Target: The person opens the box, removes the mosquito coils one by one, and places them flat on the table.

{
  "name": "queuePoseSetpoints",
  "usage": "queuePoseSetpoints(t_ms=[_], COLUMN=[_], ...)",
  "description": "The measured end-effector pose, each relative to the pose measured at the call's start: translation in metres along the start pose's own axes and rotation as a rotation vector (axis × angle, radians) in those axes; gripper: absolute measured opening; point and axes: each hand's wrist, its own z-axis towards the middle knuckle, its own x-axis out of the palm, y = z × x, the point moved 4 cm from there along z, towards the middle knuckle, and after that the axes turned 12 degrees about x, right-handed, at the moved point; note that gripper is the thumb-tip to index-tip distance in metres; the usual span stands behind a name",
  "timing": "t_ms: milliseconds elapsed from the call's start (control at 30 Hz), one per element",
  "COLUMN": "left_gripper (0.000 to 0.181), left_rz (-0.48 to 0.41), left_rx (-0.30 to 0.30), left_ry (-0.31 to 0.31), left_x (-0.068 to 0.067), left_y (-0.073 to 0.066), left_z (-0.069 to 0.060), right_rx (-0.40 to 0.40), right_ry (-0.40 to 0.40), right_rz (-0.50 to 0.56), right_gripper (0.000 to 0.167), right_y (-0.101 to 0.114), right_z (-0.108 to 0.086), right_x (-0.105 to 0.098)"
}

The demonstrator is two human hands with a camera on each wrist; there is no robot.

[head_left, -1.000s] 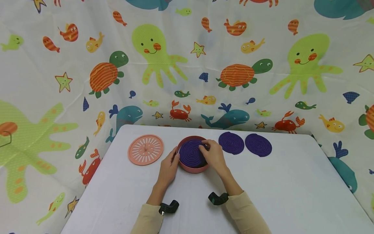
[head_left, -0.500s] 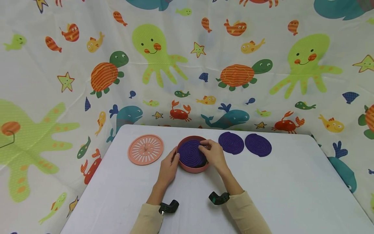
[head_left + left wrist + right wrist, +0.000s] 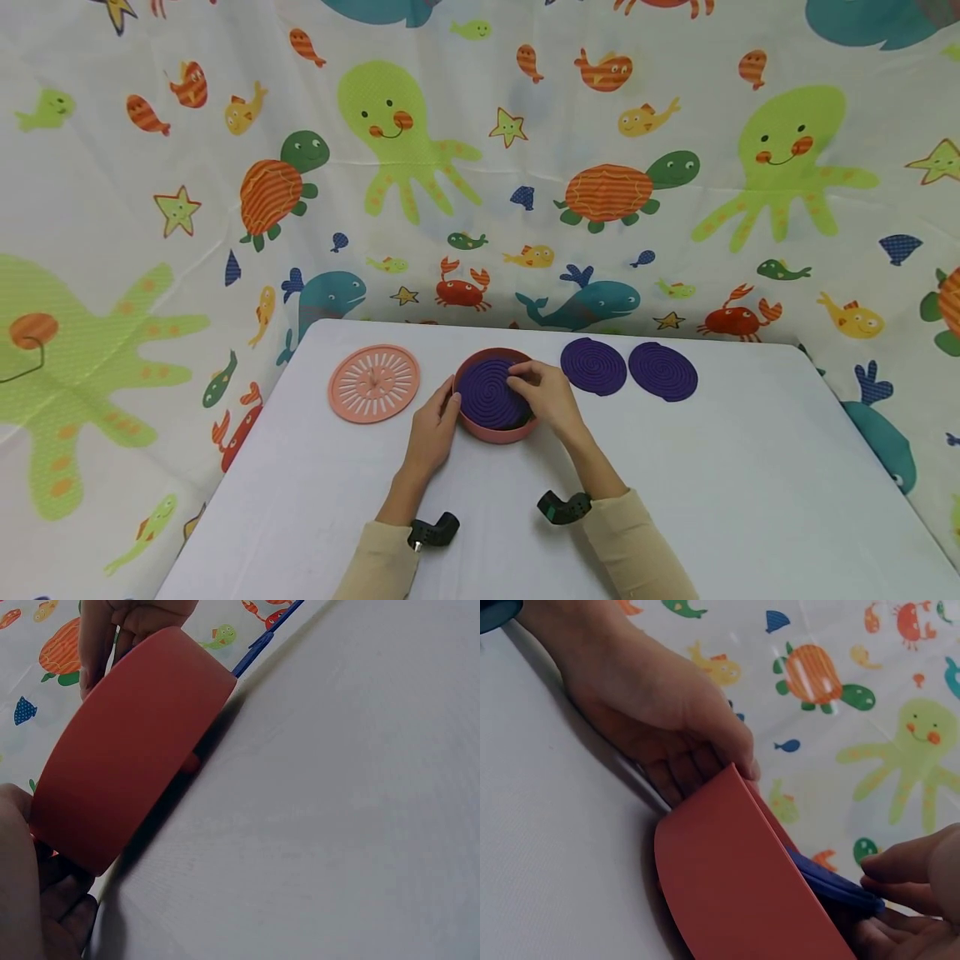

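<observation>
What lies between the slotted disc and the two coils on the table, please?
The head view shows the bowl, a third coil, the left hand and right hand.

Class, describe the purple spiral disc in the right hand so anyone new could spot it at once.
On the white table, find the round pink dish in the left hand. Partly within its rim, the purple spiral disc is pinched by the right hand. Two similar discs lie flat on the table; this one alone is held.

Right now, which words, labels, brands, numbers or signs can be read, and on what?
None can be read.
The dish, slotted disc and coils show no legible lettering; the backdrop shows pictures only.
Any marks on the wrist cameras are too small to read.
</observation>
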Motion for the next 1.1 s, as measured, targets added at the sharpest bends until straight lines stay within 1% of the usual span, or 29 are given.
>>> queuePoseSetpoints(t_ms=[300,533,767,1100], left_gripper=[0.05,0.049,0.05,0.05], left_rz=[0.006,0.004,-0.01,-0.014], left_rx=[0.018,0.016,0.01,0.01], left_ry=[-0.008,-0.01,-0.003,0.004], left_x=[-0.0001,0.0003,0.0005,0.0001], left_y=[-0.0003,0.0003,0.0006,0.0003], left_z=[-0.0002,0.0004,0.0012,0.0004], right_rx=[0.0,-0.023,-0.047,-0.049], right_ry=[0.029,0.048,0.044,0.033], right_rz=[0.001,-0.004,-0.018,-0.021], right_gripper=[0.013,0.013,0.012,0.011], right_y=[-0.0012,-0.0014,-0.0008,0.0003], right_z=[0.001,0.0013,0.0022,0.0016], right_x=[-0.0015,-0.0025,-0.0025,-0.0033])
